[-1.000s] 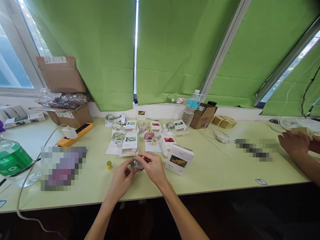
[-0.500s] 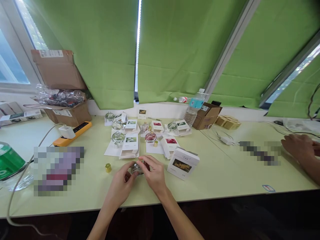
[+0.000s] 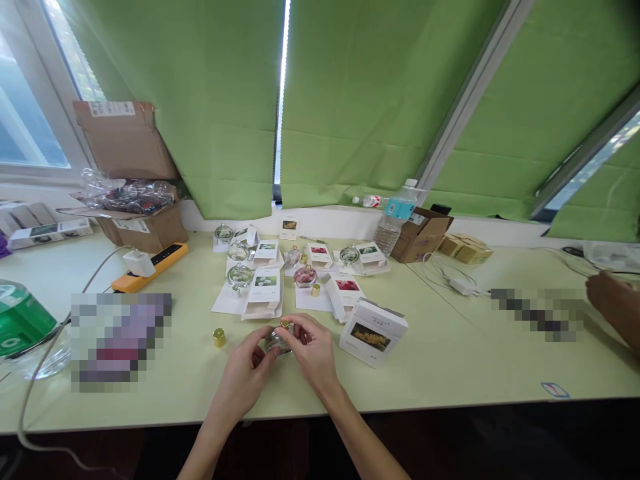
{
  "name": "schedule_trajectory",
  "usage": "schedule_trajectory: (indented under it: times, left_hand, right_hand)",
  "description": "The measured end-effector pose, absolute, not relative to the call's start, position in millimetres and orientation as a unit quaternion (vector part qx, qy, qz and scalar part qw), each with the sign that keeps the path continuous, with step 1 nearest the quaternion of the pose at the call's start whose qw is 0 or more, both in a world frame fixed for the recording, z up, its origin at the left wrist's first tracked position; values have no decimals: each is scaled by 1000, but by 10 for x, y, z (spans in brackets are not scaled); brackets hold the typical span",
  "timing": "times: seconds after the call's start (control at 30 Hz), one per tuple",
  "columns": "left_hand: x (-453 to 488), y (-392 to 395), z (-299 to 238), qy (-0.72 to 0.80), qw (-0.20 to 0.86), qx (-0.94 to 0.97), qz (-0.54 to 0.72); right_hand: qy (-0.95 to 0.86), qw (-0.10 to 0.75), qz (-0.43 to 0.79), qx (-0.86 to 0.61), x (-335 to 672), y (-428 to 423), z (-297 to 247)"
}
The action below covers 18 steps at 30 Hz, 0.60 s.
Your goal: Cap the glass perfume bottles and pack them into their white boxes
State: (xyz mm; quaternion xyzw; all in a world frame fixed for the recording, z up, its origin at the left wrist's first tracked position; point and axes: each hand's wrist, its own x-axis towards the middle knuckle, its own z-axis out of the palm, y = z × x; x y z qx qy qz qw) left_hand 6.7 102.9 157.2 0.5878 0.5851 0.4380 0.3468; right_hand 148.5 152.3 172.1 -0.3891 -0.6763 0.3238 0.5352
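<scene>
Tabletop edge (image 3: 450, 404) below left hand (image 3: 241, 380)

Bottle cap (image 3: 219, 337) left of perfume bottle (image 3: 273, 344)

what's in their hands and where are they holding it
A small glass bottle, pinched at its sides by the fingertips of the left hand and right hand.

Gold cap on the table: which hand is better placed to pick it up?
Left, probably: the left hand lies closer to the gold cap, while the right hand sits beyond the glass bottle both hands hold.
</scene>
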Motion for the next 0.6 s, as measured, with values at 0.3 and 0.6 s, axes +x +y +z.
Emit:
schedule_trajectory:
  times: [0.3, 0.6]
  left_hand:
    - [73, 1002, 1631, 587, 352, 585, 434]
    - [76, 1004, 1629, 587, 344, 588, 437]
  right_hand:
    - [-687, 496, 319, -424, 1514, 1503, 1792]
    - [-713, 491, 319, -384, 1529, 1497, 1894]
